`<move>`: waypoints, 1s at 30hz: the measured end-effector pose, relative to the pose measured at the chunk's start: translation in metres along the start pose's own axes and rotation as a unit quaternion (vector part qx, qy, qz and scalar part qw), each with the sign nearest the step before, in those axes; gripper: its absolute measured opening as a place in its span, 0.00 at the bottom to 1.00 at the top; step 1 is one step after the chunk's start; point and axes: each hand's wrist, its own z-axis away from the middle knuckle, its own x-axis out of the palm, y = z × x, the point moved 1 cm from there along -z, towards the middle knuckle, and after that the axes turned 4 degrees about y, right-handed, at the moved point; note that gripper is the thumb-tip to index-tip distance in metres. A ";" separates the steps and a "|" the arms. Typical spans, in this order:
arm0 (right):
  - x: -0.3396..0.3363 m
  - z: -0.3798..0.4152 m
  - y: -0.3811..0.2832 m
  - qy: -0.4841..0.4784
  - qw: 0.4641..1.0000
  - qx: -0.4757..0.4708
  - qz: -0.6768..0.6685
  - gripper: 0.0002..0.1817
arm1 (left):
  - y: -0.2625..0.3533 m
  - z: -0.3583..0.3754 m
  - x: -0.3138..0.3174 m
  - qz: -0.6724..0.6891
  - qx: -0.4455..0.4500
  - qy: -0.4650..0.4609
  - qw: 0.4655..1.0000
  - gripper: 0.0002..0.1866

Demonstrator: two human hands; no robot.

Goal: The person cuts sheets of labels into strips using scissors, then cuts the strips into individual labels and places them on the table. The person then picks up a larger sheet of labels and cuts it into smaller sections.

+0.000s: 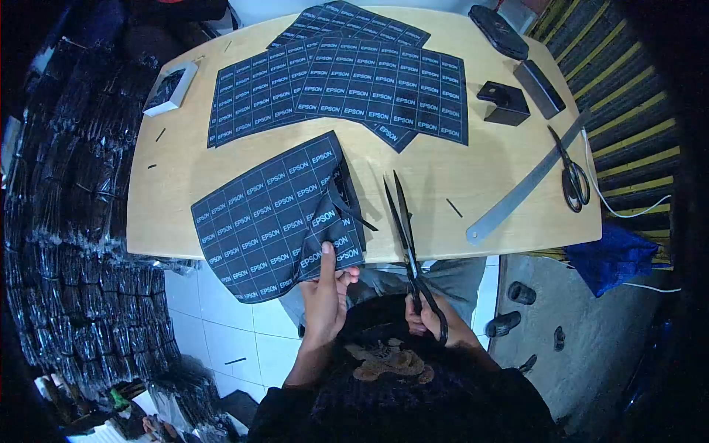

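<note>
The right hand [434, 319] grips scissors [409, 251] pointing forward, just right of the printed sheet [255, 218] pinched by the left hand [322, 304].

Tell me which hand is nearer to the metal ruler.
The right. The right hand, gripping scissors, is just nearer the body than the ruler and to its left; the left hand, holding the EPSON sheet, is farther left.
</note>
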 end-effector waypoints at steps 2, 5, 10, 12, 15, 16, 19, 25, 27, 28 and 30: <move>0.001 0.001 -0.002 0.001 1.000 0.011 0.016 0.15 | 0.000 0.001 0.001 0.002 0.004 -0.001 1.000 0.10; -0.005 0.004 0.000 -0.002 0.991 -0.023 0.129 0.18 | 0.000 0.001 0.003 -0.002 0.010 -0.002 1.000 0.09; 0.008 0.009 -0.016 0.032 0.995 0.019 0.092 0.40 | -0.002 0.001 0.000 -0.016 0.012 -0.014 1.000 0.07; 0.009 0.009 -0.016 0.039 0.995 0.005 0.088 0.40 | 0.000 0.003 0.003 -0.007 0.014 -0.019 1.000 0.07; 0.010 0.009 -0.018 0.046 0.996 -0.008 0.082 0.40 | 0.005 0.006 0.005 0.002 -0.007 -0.020 1.000 0.07; 0.008 0.006 -0.016 0.028 0.997 -0.026 0.065 0.36 | 0.008 0.007 0.004 0.014 -0.042 -0.007 0.999 0.07; 0.012 0.001 -0.018 0.028 0.992 -0.092 0.084 0.25 | 0.015 0.012 0.004 0.025 -0.096 0.010 0.995 0.07; 0.026 -0.029 -0.045 0.115 0.934 -0.270 0.204 0.17 | 0.006 0.006 -0.006 0.001 -0.114 -0.005 0.993 0.07; 0.034 -0.046 -0.061 0.167 0.886 -0.343 0.262 0.19 | 0.005 0.007 -0.007 -0.006 -0.111 -0.010 0.994 0.08; 0.039 -0.056 -0.069 0.183 0.871 -0.374 0.262 0.20 | 0.005 0.008 -0.005 -0.018 -0.106 -0.018 0.994 0.07; 0.040 -0.078 -0.072 0.188 0.847 -0.434 0.243 0.19 | 0.004 0.010 -0.003 -0.030 -0.098 -0.028 0.994 0.08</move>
